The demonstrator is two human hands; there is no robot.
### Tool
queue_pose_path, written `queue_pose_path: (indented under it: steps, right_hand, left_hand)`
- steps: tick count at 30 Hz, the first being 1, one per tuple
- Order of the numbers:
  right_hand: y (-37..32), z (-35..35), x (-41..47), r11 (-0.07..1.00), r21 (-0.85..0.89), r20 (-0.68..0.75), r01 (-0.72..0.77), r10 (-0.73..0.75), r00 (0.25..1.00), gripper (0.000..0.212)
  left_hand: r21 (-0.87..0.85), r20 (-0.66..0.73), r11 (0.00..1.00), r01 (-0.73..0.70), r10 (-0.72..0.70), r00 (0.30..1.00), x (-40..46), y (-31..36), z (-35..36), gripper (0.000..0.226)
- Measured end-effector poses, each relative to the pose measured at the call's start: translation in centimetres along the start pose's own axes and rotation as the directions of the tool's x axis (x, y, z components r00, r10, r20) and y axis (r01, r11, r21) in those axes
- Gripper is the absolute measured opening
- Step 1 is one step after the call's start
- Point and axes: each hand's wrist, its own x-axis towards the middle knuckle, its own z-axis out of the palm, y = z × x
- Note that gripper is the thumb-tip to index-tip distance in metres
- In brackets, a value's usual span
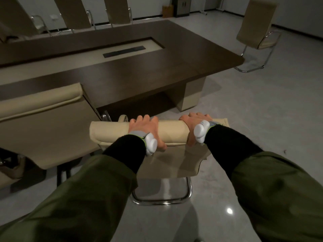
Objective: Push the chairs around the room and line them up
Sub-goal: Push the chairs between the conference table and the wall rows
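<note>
A beige chair [172,132] with a chrome sled base stands right in front of me, its back toward me. My left hand [146,130] grips the padded top roll of the backrest left of centre. My right hand [194,127] grips the same roll near its right end. Both wrists carry white and grey devices. A second beige chair [43,119] stands close on the left, pushed against the dark conference table [131,70]. A third beige chair [257,27] stands alone on the floor at the far right.
Several more chairs [117,11] line the table's far side. A cabinet [182,6] and a brown box [167,11] stand by the back wall. Grey tiled floor [262,119] stretches to the right of the table.
</note>
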Motion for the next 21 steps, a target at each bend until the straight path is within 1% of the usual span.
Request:
queue_pose_path:
  steps: [4,6,10,15,21]
  right_hand:
    - [1.9,-0.9,3.4,0.999,-0.008,0.012,0.035,-0.035,0.999,0.092]
    - [3.5,-1.4,4.9,0.997,-0.014,-0.009,0.07,-0.07,0.997,0.092]
    - [6.9,-2.2,7.5,0.994,-0.025,-0.045,0.108,-0.109,0.993,0.088]
    - [10.6,-3.8,10.9,0.985,-0.014,-0.052,0.171,-0.171,0.984,0.083]
    - [13.3,-5.6,14.8,0.964,-0.037,-0.02,0.265,-0.266,0.964,0.084]
  left_hand:
    - [-0.027,0.023,0.999,0.029,-0.028,0.999,3.0,0.6,-0.9,0.093]
    - [-0.038,0.026,0.998,0.056,-0.055,0.998,4.8,1.4,-1.4,0.093]
    - [-0.055,0.001,0.992,0.118,-0.118,0.993,8.2,3.1,-1.7,0.09]
    - [-0.069,0.016,0.978,0.197,-0.197,0.98,12.1,5.4,-2.8,0.085]
    - [-0.096,0.06,0.964,0.249,-0.245,0.968,15.6,6.3,-4.2,0.088]
